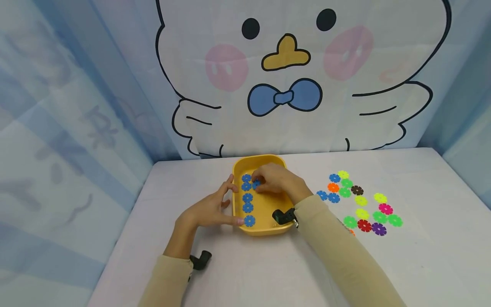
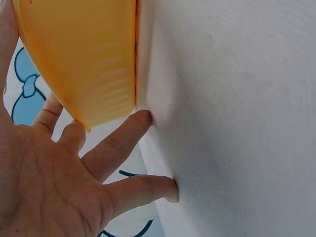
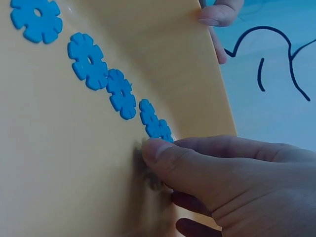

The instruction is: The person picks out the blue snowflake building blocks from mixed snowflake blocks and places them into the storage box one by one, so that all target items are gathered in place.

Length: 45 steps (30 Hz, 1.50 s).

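My right hand (image 1: 273,178) is inside the yellow tray (image 1: 264,232), pinching a blue notched plastic disc (image 1: 256,184) between thumb and fingertips. In the right wrist view the thumb and fingers largely hide that disc. Several blue discs (image 1: 247,207) lie in a line along the tray's left side. My left hand (image 1: 209,209) is at the tray's left edge, fingers spread. Its thumb reaches over the rim near the front corner and another fingertip touches the rim farther back. In the left wrist view two fingers (image 2: 143,118) rest on the white tabletop, beside the tray's outer wall.
Right of the tray, loose notched discs in several colours lie scattered on the white table (image 1: 429,256), among them a red disc (image 1: 364,225), a purple disc (image 1: 379,229) and blue discs (image 1: 334,198). A cartoon-printed curtain (image 1: 284,128) hangs behind the table.
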Each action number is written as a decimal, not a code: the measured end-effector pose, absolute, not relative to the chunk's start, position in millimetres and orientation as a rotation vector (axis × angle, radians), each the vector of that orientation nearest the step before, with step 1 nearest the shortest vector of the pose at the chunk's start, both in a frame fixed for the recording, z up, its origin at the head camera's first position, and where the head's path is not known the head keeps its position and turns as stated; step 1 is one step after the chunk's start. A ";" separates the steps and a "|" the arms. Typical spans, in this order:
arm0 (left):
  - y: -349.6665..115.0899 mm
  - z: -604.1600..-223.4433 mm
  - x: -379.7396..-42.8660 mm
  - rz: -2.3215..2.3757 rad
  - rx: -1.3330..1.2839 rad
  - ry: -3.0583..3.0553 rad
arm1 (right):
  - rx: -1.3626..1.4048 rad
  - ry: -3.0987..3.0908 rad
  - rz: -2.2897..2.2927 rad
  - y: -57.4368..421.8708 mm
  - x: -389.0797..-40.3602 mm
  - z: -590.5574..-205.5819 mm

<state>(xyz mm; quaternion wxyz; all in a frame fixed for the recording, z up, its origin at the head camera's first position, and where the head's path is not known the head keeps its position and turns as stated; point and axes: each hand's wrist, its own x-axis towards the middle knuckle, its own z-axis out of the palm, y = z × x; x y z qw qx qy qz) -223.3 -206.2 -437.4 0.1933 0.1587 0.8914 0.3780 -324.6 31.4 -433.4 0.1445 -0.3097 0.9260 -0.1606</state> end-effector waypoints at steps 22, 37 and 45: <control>-194.0 -438.9 -221.8 1.040 0.439 2.508 | -0.856 2.598 -0.535 48.8 -316.0 -414.6; -206.2 -437.5 -224.1 1.005 0.441 2.532 | -1.069 2.602 -0.607 61.0 -292.8 -375.6; -204.3 -437.4 -222.8 0.997 0.426 2.538 | -1.154 2.656 -0.623 80.2 -282.2 -375.4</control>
